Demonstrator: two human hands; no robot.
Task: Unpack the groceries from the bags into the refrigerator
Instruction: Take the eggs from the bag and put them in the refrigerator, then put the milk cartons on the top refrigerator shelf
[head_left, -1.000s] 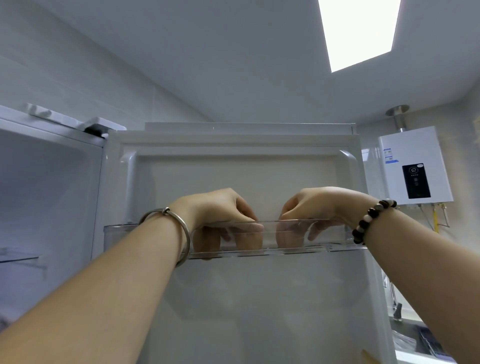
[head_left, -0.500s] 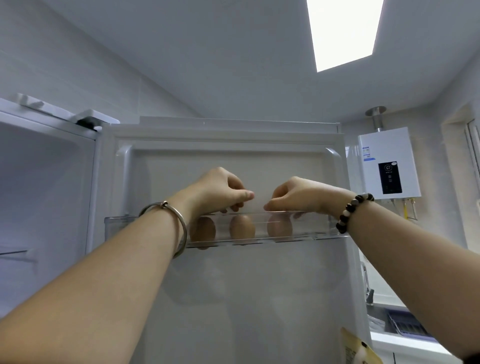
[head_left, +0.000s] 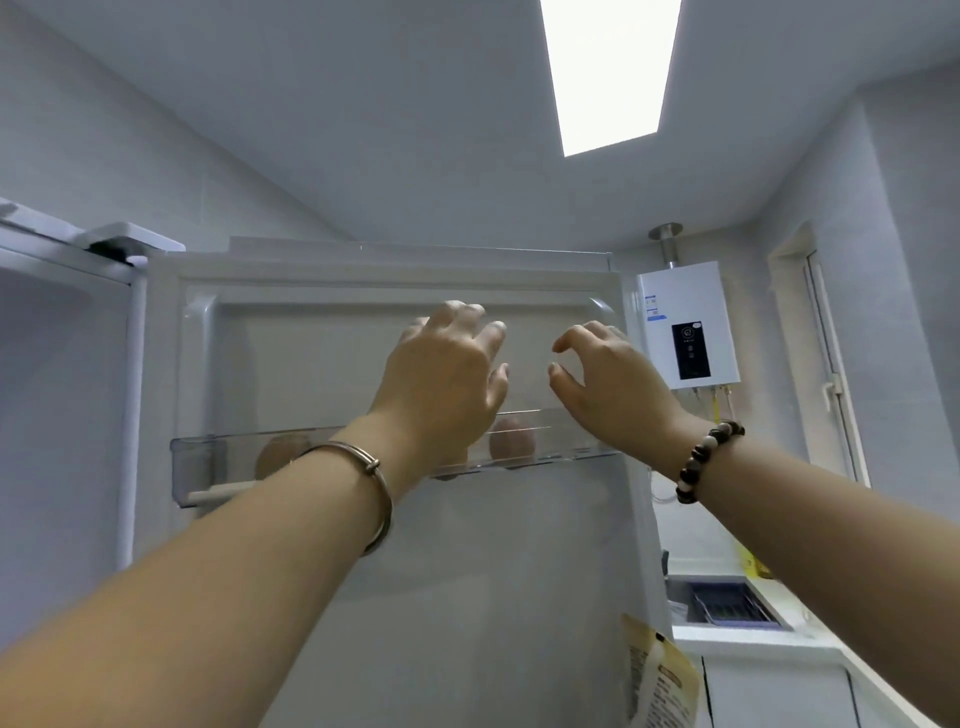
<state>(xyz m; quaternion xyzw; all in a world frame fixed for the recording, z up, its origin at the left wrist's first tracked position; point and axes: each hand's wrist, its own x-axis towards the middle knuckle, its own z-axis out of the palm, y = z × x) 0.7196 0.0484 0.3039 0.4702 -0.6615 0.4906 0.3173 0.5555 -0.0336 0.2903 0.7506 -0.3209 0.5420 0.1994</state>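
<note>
The open refrigerator door (head_left: 311, 364) faces me, and its top clear plastic door shelf (head_left: 197, 467) holds brown eggs. One egg (head_left: 511, 441) shows between my wrists, and another egg (head_left: 280, 454) sits further left, partly behind my left forearm. My left hand (head_left: 447, 384) hovers above the shelf, fingers apart, holding nothing. My right hand (head_left: 608, 384) is raised beside it, fingers loosely curled and apart, also holding nothing. Neither hand touches the eggs or the shelf.
The refrigerator's interior (head_left: 57, 415) opens at the left. A white wall-mounted water heater (head_left: 685, 322) hangs right of the door. Below it lies a counter with a sink rack (head_left: 727, 608). A yellow-beige packet (head_left: 660, 680) shows at the door's lower right edge.
Both hands have let go of the eggs and lifted out of the door shelf, fingers spreading. The eggs stay in the shelf. My view has tilted slightly right.
</note>
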